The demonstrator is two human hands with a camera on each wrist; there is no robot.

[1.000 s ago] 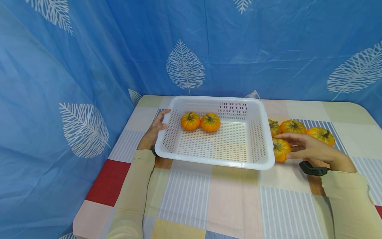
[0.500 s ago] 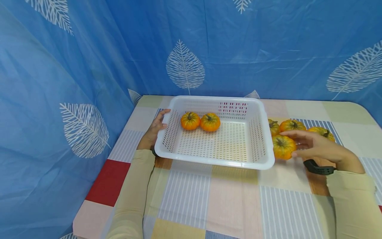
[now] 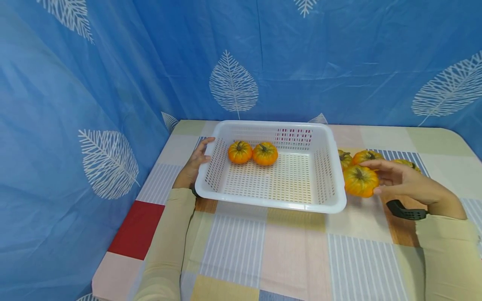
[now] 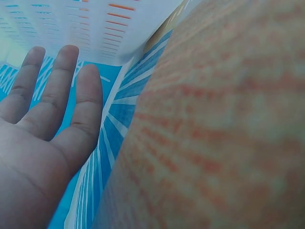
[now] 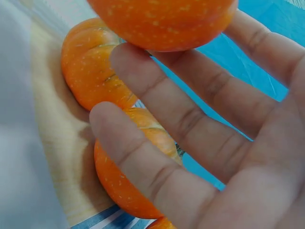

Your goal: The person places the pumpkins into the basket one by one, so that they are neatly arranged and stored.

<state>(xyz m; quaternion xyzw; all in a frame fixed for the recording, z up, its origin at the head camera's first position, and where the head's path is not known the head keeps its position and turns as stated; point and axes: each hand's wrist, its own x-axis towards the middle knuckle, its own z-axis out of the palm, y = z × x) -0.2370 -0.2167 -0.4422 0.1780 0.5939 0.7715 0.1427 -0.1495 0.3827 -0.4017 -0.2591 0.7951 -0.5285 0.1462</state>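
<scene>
Pumpkin (image 3: 360,181) pinched in fingers of right hand (image 3: 414,186), beside white basket (image 3: 270,202); left hand (image 3: 193,165) at opposite side, fingers apart.

No readable text or labels

A table (image 3: 293,255) is being screened, booth-like, by a blue drape (image 3: 301,83); the kind of room is being hidden.

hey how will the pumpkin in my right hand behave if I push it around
The pumpkin is probably stiff: no dent shows in the right hand. Its smooth-looking skin may slip a little. Its squat, round shape suggests rocking or rolling if nudged.
</scene>
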